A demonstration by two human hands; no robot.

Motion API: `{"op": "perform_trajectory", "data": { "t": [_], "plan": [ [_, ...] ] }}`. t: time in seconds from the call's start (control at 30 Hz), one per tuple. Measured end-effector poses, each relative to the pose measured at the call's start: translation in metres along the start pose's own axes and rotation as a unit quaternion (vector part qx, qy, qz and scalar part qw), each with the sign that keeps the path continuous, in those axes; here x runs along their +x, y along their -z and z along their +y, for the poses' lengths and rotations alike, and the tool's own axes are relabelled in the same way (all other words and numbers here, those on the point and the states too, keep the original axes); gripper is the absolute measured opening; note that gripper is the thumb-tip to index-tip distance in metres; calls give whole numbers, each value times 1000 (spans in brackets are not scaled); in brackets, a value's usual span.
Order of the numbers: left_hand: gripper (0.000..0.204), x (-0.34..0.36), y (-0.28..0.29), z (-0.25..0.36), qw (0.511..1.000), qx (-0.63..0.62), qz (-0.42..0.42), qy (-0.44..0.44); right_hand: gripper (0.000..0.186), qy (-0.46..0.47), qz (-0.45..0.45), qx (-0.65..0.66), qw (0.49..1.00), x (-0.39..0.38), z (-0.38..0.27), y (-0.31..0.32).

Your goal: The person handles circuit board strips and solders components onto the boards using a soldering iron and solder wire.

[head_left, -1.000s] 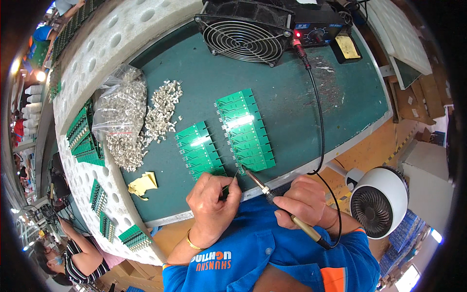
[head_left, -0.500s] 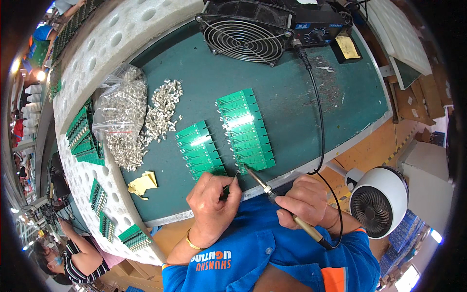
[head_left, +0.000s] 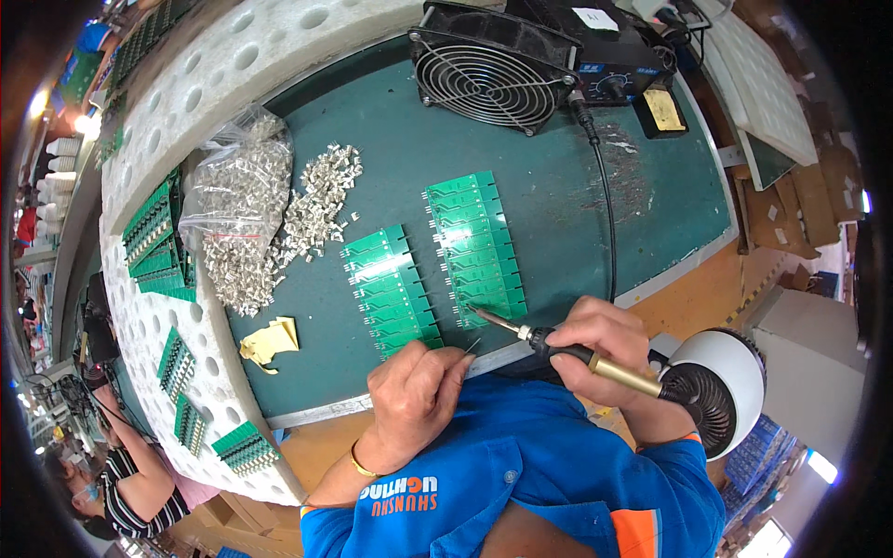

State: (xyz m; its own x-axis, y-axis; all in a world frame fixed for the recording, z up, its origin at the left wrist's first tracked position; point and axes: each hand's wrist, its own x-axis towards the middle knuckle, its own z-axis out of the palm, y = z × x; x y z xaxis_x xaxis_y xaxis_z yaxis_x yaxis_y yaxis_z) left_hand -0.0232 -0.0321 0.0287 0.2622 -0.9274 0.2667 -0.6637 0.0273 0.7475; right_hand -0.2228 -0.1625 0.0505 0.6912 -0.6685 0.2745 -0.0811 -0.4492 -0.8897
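Observation:
My right hand (head_left: 605, 352) is closed round a soldering iron (head_left: 625, 374), whose tip points left to the near end of the longer green circuit board panel (head_left: 476, 244). The tip appears at the board's pin row; whether it touches I cannot tell. Between the thumb and fingertips of my left hand (head_left: 417, 392) a thin solder wire (head_left: 474, 345) sticks out, short of the iron's tip. Left of the longer panel lies a shorter green circuit board panel (head_left: 389, 288), its near end next to my left hand.
Loose small white connectors (head_left: 321, 191) lie beside a clear bag (head_left: 240, 181) of them. Yellow paper (head_left: 270, 342) rests nearer. White foam (head_left: 212, 372) on the left holds finished-looking boards. A black fan (head_left: 493, 79), soldering station (head_left: 609, 70) and sponge holder (head_left: 662, 113) stand at the back; a white fan (head_left: 744, 372) is right.
My right hand and the iron have shifted right and up, the tip a little higher on the longer panel. The solder wire end now shows apart from the panel. The view has shifted slightly.

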Motion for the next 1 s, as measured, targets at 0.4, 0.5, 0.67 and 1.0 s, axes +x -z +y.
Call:
{"op": "perform_trajectory", "data": {
  "t": [0.4, 0.5, 0.67, 1.0],
  "plan": [
    [32, 0, -6, -2, 997, 53, -33, -42, 25, -27, -112, 13, 993, 26, 0, 18],
    [33, 2, -8, -2, 996, 64, -33, -50, 24, -22, -129, 4, 991, 32, -1, 20],
    [34, 4, -8, -1, 995, 73, -35, -55, 24, -26, -143, 6, 989, 38, 0, 22],
    [39, 4, -8, 0, 990, 116, -67, -51, 20, -43, -195, 18, 980, 58, 3, 30]
  ]
}}
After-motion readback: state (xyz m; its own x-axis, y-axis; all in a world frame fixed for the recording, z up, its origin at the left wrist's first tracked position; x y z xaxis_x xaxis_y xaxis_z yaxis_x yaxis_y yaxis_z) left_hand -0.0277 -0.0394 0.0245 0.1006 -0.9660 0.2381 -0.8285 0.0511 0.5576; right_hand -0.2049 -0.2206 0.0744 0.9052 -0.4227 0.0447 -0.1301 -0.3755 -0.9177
